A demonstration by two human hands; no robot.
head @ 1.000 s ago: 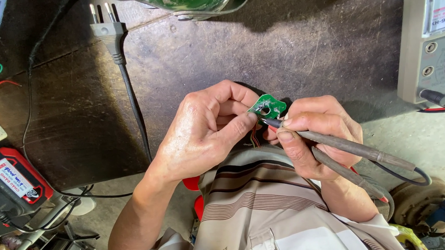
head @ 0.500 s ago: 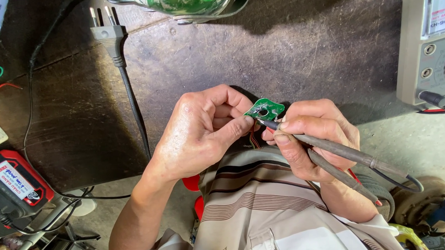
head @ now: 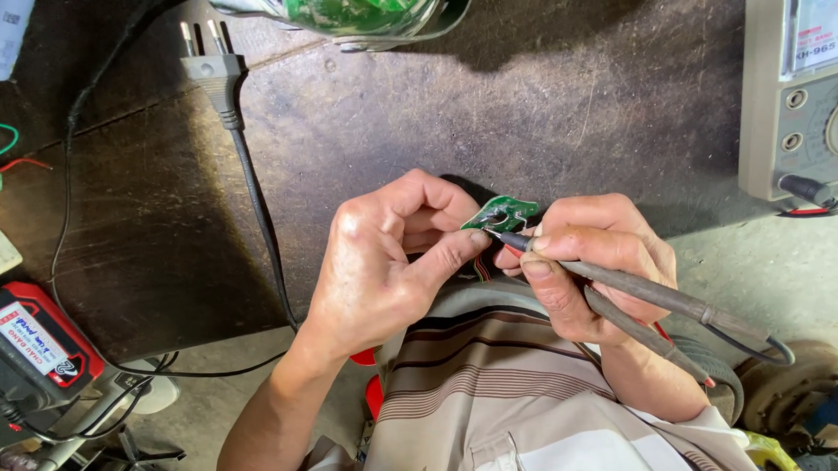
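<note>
My left hand [head: 392, 260] pinches a small green circuit board [head: 502, 211] between thumb and fingers, held above my lap at the edge of the dark workbench [head: 341, 127]. My right hand [head: 592, 257] grips two grey meter probes [head: 644, 297] like pens. The tip of one probe touches the underside edge of the board. The probe leads run off to the lower right. Thin wires hang from the board behind my fingers.
A grey analog meter [head: 804, 83] stands at the right with leads plugged in. A black cable with a two-pin plug [head: 214, 75] lies across the bench. A green-filled housing [head: 355, 10] sits at the top. A red and black battery pack [head: 28, 347] lies lower left.
Both hands and the board have shifted slightly down and right, and the probe tip has stayed on the board. The grip on the probes looks a little tighter.
</note>
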